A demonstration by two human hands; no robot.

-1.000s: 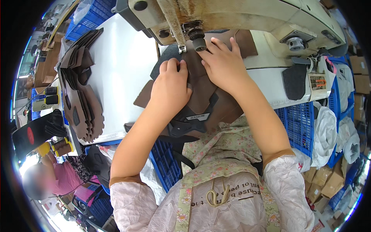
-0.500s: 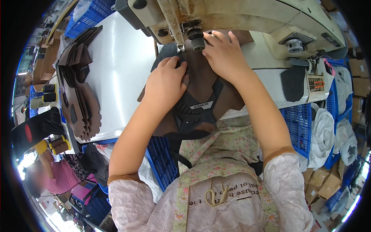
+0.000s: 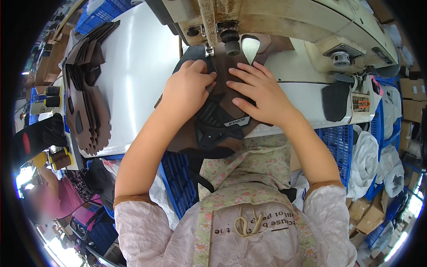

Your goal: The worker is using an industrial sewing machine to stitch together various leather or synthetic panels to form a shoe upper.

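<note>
Brown upper piece (image 3: pixel 226 91) lies at 12 o'clock on the white table (image 3: pixel 138 75), partly beneath the sewing machine's presser foot (image 3: pixel 208 50). At 11, the left hand (image 3: pixel 189 86) rests on it, fingers curled; whether it pinches anything, I cannot tell. At 2, the right hand (image 3: pixel 264 95) presses flat, fingers spread, grasping nothing. A shallow tray (image 3: pixel 356 116) near 3 holds something orange; the blue crate (image 3: pixel 89 20) between 10 and 11 holds white plastic (image 3: pixel 94 6).

Cardboard boxes (image 3: pixel 370 217) near white bags (image 3: pixel 362 164)
</note>
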